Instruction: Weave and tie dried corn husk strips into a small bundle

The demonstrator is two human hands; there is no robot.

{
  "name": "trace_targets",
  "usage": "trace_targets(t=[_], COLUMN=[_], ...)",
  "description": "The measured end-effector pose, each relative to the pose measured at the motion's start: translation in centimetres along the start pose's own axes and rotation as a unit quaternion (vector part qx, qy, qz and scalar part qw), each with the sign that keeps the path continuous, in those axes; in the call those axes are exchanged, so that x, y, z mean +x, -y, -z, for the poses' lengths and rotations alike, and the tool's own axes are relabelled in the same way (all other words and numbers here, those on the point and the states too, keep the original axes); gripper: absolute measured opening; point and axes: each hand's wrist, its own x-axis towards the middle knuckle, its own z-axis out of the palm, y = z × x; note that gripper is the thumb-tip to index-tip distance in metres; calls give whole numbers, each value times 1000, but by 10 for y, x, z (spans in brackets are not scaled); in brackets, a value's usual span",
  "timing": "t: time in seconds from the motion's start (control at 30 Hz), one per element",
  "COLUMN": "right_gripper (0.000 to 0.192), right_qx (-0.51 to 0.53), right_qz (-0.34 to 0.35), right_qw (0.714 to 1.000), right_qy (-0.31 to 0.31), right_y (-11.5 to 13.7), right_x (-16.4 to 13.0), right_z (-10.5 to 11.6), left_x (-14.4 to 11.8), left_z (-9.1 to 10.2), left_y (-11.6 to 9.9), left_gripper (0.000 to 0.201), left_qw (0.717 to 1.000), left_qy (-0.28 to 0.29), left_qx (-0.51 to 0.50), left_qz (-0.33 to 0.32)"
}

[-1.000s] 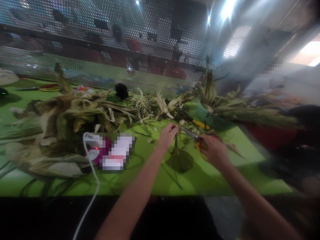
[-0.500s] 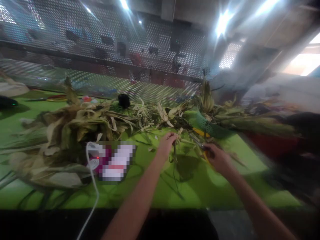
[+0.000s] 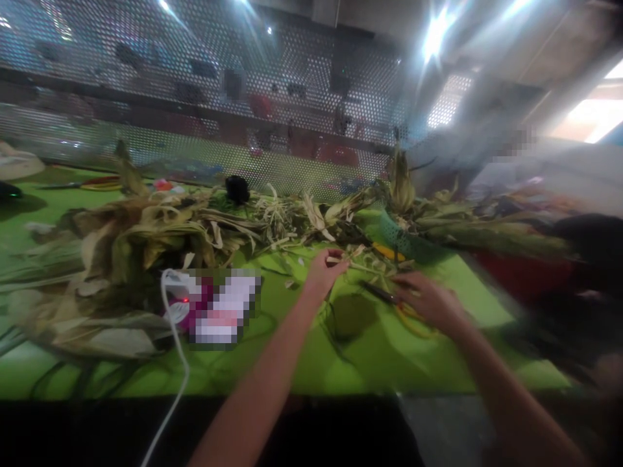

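Observation:
My left hand (image 3: pixel 324 269) is pinched on a thin dried leaf strip (image 3: pixel 357 264) just above the green tabletop (image 3: pixel 370 363). A dark green leaf bundle (image 3: pixel 348 314) lies under it. My right hand (image 3: pixel 431 301) lies flat and blurred over yellow-handled scissors (image 3: pixel 384 295), which rest on the table with their blade pointing left. The blur hides whether the fingers grip the handles. Loose leaf scraps (image 3: pixel 377 263) lie between the two hands.
A large heap of dried husks and leaves (image 3: pixel 126 240) fills the left and back of the table. A white cable (image 3: pixel 178 337) runs off the front edge beside a blurred-out object (image 3: pixel 219 305). A green mesh basket (image 3: pixel 403 237) sits behind, a perforated metal screen (image 3: pixel 243 97) beyond. Another person (image 3: pixel 584 272) is at the right.
My right hand has lowered the scissors to the tabletop and flattened over them. My left hand has shifted slightly back, still pinching the leaf strip.

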Motion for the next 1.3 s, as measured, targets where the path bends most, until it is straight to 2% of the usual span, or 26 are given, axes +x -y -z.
trace_targets(t=[0.1, 0.2, 0.27, 0.33, 0.43, 0.57, 0.67, 0.77, 0.87, 0.93, 1.0, 1.1, 1.17, 1.3], right_gripper=[35, 38, 37, 35, 36, 37, 39, 37, 31, 30, 29, 29, 29, 29], right_qx=[193, 319, 377, 399, 392, 403, 438, 508, 601, 629, 620, 568, 540, 541], right_qz=[-11, -40, -52, -59, -60, -52, -53, -72, -99, -110, -102, -71, -62, -68], right_qw=[981, 947, 925, 915, 915, 911, 895, 858, 791, 765, 775, 820, 839, 837], right_qy=[-19, 2, -7, -37, -72, -68, -56, -7, 65, 83, 67, 2, -33, -47], right_y=[32, 57, 66, 69, 69, 66, 64, 62, 60, 58, 56, 53, 53, 53], right_x=[31, 57, 68, 74, 77, 80, 82, 80, 74, 70, 67, 67, 67, 69], right_z=[-13, -31, -39, -42, -41, -38, -41, -45, -47, -47, -45, -40, -37, -36], left_x=[-1, -1, 0, 1, 1, 0, -1, -4, -10, -13, -15, -14, -13, -11], left_z=[-2, -3, -3, -4, -4, -3, -3, -3, -5, -6, -7, -6, -4, -1], left_y=[-1, 1, 3, 5, 5, 2, 0, -3, -7, -9, -11, -15, -17, -16], left_gripper=[35, 41, 43, 45, 42, 32, 32, 34, 32, 29, 28, 31, 33, 31], left_qw=[1000, 999, 998, 998, 998, 998, 997, 992, 982, 978, 978, 980, 982, 985], left_qy=[8, 25, 37, 50, 59, 56, 74, 105, 134, 142, 144, 136, 126, 135], left_qx=[-5, -23, -31, -39, -33, 8, -12, -68, -122, -137, -132, -116, -106, -62], left_qz=[-24, -31, -27, -20, -6, -7, 1, 29, 54, 64, 70, 84, 95, 85])
